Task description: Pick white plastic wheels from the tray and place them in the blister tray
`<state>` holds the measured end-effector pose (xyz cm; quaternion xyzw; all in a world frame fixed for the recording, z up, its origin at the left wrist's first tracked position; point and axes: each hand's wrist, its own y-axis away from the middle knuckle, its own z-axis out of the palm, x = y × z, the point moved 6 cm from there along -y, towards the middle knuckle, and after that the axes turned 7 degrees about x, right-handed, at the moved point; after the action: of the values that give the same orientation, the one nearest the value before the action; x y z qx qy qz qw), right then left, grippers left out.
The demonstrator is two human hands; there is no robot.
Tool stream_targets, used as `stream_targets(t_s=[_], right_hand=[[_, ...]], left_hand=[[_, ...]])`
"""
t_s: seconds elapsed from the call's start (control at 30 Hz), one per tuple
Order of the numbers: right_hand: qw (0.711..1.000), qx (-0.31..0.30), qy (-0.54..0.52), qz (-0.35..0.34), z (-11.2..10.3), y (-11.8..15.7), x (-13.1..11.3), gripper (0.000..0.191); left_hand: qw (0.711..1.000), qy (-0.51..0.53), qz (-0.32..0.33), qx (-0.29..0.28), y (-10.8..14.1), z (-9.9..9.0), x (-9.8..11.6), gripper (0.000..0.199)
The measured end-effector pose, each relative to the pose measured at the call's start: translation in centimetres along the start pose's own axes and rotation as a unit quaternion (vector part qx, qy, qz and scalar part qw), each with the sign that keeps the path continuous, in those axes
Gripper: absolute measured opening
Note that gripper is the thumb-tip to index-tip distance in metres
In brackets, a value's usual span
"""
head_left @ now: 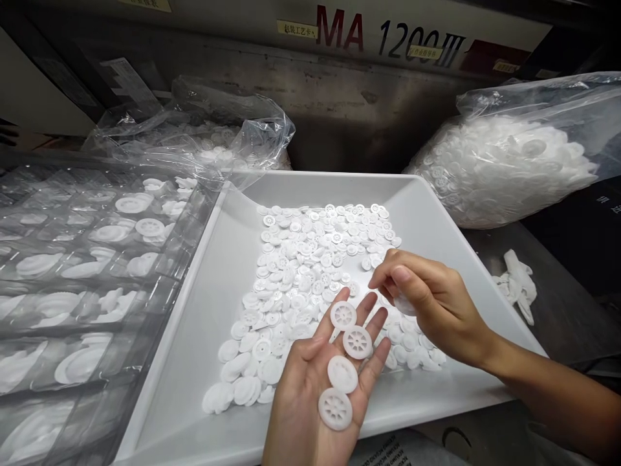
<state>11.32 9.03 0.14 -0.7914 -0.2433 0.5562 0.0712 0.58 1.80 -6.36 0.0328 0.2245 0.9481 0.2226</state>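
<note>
Four white discs (pixel 342 374) loose on the upturned left hand (pixel 314 383), in a rough line from palm to fingers; left fingers slightly apart, clamped on nothing, thumb out to the left; right hand (pixel 431 291) just beyond and to the right, fingers curled, thumb drawn in close; pale disc (pixel 403 305) partly hidden beneath it, impossible to tell whether gripped or merely behind; both hands over a grey tray (pixel 204 291), with a broad spread of similar discs (pixel 291 285) on its floor.

Step in hand, judging by the pose, gathering discs onto the left palm; next move calling for a level palm, with nothing there against sliding, and a light fingertip pinch on thin rims.

To the left of the tray, clear compartmented trays (pixel 167 285) with white parts (pixel 80 362) in the pockets; at far left, a slack clear bag (pixel 264 126); at far right, a bulging clear bag (pixel 509 168) full of white pieces; below it, a crumpled white item (pixel 518 285), perhaps a glove; along the far side, a machine panel (pixel 339 29) lettered MA 1200 III.
</note>
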Motion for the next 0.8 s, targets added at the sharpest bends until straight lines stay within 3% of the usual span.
stream_targets(t_s=[0.53, 0.8], right_hand=[[0.994, 0.009, 0.001, -0.110, 1.4, 0.8, -0.6, 0.011], [0.995, -0.049, -0.027, -0.080, 2.4, 1.4, 0.2, 0.015]], left_hand=[[0.999, 0.006, -0.019, -0.027, 0.0, 0.2, -0.4, 0.065], [0.997, 0.044, -0.012, -0.055, 0.1, 0.6, -0.2, 0.065]])
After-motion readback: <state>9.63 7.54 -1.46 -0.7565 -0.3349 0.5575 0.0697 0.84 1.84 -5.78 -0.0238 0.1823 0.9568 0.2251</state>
